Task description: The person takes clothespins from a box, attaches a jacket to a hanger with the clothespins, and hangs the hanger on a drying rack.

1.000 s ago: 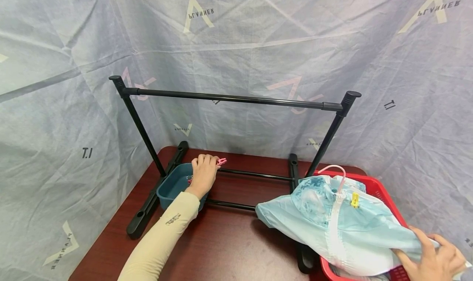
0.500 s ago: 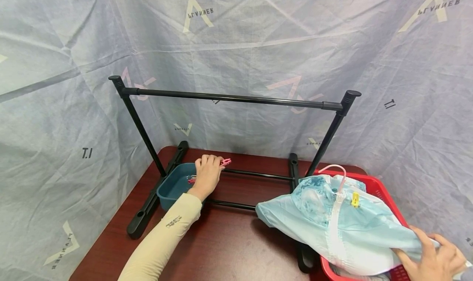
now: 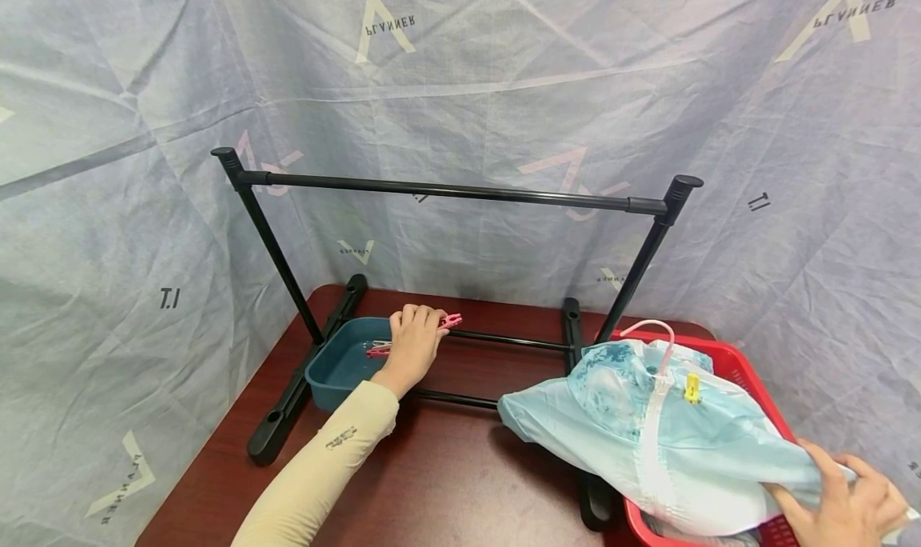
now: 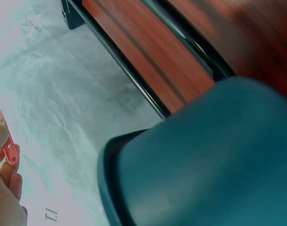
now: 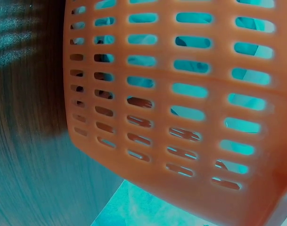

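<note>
My left hand (image 3: 413, 347) pinches a pink clothespin (image 3: 451, 321) above the right side of a blue plastic bin (image 3: 338, 363). The same clothespin (image 4: 10, 149) shows between thumb and fingers in the left wrist view. Another pink clothespin (image 3: 377, 351) lies inside the bin. At the right, my right hand (image 3: 845, 503) grips the edge of a light blue garment (image 3: 727, 459), thumb below and fingers above. A pink hanger (image 3: 662, 343) sticks up from the garment, and a yellow clothespin (image 3: 691, 389) is on its cloth. In the right wrist view the right hand is hidden.
The garment lies over a red slotted basket (image 3: 748, 379). Behind both hands stands a black rack (image 3: 446, 189) with a top bar, two low rails and two feet. All rest on a reddish-brown table (image 3: 446, 467), with a grey printed cloth (image 3: 460, 91) hung around it.
My left hand has shifted a little to the right with the pink clothespin, uncovering more of the bin and the clothespin inside. The right hand and the garment have stayed put.
</note>
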`<control>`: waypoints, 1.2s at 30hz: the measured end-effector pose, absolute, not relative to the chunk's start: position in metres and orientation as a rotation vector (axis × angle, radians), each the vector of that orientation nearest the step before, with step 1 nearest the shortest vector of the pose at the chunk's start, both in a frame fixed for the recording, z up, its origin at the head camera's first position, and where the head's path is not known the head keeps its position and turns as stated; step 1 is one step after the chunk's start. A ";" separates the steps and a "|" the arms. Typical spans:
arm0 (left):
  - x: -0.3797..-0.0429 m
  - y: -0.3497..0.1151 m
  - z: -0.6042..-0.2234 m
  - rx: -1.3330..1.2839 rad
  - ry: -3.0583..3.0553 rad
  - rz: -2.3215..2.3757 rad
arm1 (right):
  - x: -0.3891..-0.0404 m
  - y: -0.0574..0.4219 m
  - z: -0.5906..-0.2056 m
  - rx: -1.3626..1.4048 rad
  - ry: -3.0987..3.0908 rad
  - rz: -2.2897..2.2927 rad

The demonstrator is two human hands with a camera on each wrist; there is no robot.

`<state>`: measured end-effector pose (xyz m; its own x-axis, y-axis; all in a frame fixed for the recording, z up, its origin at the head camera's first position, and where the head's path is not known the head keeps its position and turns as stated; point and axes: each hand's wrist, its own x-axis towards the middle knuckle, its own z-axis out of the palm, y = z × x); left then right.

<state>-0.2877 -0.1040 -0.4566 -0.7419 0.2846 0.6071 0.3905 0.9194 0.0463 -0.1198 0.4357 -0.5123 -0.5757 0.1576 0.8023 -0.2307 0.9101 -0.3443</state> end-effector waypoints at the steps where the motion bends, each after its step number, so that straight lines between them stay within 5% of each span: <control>1: -0.287 -0.103 -0.457 -0.484 -2.452 -0.232 | -0.120 0.436 -0.512 0.052 -2.123 0.519; 36: -0.270 -0.088 -0.456 -0.623 -2.370 -0.217 | -0.118 0.437 -0.514 0.031 -2.131 0.526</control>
